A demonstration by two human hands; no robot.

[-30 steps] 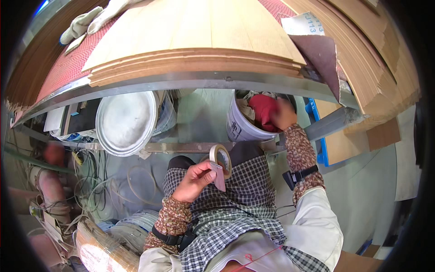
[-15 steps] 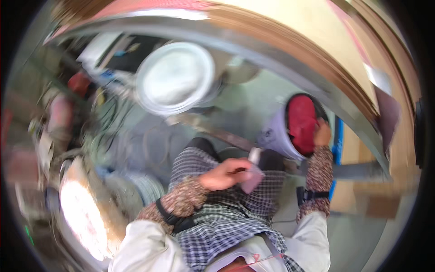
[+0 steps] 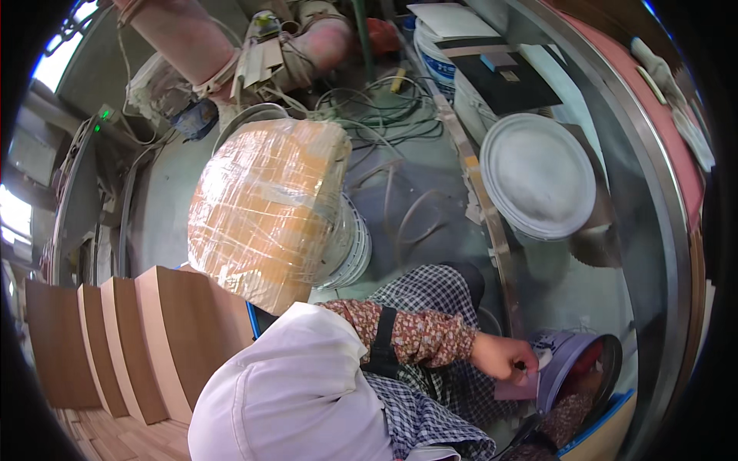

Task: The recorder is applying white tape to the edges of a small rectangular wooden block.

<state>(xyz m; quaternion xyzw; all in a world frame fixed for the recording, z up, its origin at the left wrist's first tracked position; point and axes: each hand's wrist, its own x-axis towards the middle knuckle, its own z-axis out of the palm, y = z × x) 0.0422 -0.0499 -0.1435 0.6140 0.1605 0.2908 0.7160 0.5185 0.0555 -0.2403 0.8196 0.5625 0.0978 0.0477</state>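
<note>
My left hand [image 3: 500, 357] is closed, pinching a thin pinkish flat piece [image 3: 515, 389] whose exact kind I cannot make out. It is held just left of a tilted pale lilac bucket [image 3: 555, 361] with a dark rim. A small white part shows near my fingertips, against the bucket. My right forearm in its flowered sleeve reaches into the bucket's mouth. Inside it my right hand [image 3: 586, 384] is mostly in shadow, close to something red [image 3: 590, 356], and its fingers are hidden.
Left of my knees a tape-wrapped cardboard pad [image 3: 265, 207] lies on a white bucket [image 3: 350, 250]. A lidded white bucket [image 3: 538, 177] stands ahead on the right. Cables [image 3: 377, 115] and a pink pipe [image 3: 181, 38] lie farther off. Wooden boards [image 3: 181, 338] stand at left; a metal-edged bench [image 3: 653, 115] curves along the right.
My view has swung to the left, bringing the cardboard pad and boards into sight. My left hand has moved right, up to the bucket. My right hand has gone deeper into the bucket.
</note>
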